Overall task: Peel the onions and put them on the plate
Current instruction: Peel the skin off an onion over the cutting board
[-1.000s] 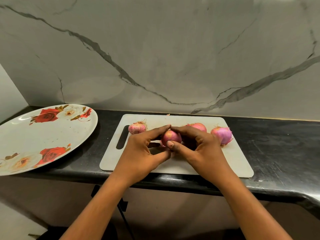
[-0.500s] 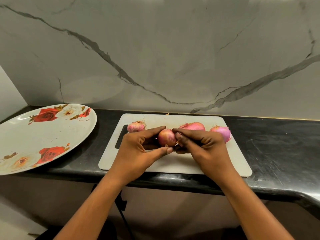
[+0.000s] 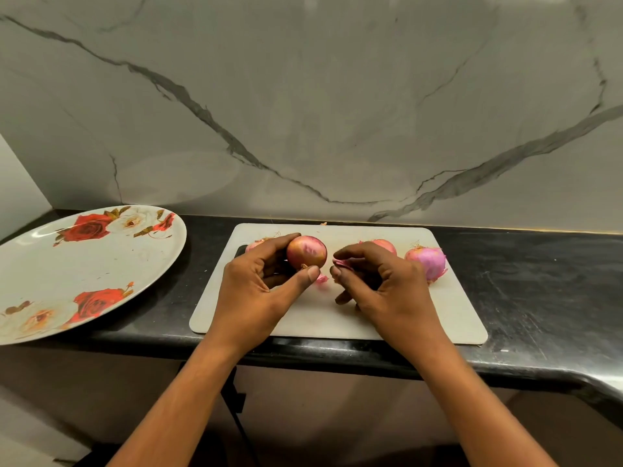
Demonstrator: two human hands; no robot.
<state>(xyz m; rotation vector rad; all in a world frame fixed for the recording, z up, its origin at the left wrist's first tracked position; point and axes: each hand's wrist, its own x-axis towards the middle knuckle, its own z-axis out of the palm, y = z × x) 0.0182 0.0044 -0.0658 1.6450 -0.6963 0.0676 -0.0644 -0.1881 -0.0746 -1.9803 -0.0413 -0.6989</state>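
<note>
Just above the pale rectangular plastic cutting board (image 3: 438, 315), the left hand (image 3: 256, 291) holds a round pink-and-gold onion (image 3: 306, 252), with its fingers curled behind the bulb and its thumb pressed to the near underside. Whether the bulb touches the board cannot be told. Close beside it, but apart from the onion, the right hand (image 3: 387, 288) pinches a small strip of pink onion skin (image 3: 342, 263) between forefinger and thumb, the other fingers loosely curled beneath. A second pink scrap of skin (image 3: 322, 279) lies on the board between the two thumbs. Three more bulbs sit along the board's far side: a half-hidden onion (image 3: 253, 246) behind the left hand's fingers, a rosy onion (image 3: 382, 246) behind the right hand's knuckles, and a purplish onion with loose papery skin (image 3: 426, 261) just to the right of that hand. The board lies on a black stone countertop (image 3: 539, 281). To its left on the same counter, near but not touching, is a large round white plate (image 3: 84, 274) printed with red roses. Behind everything rises a grey-veined marble wall (image 3: 337, 112).
</note>
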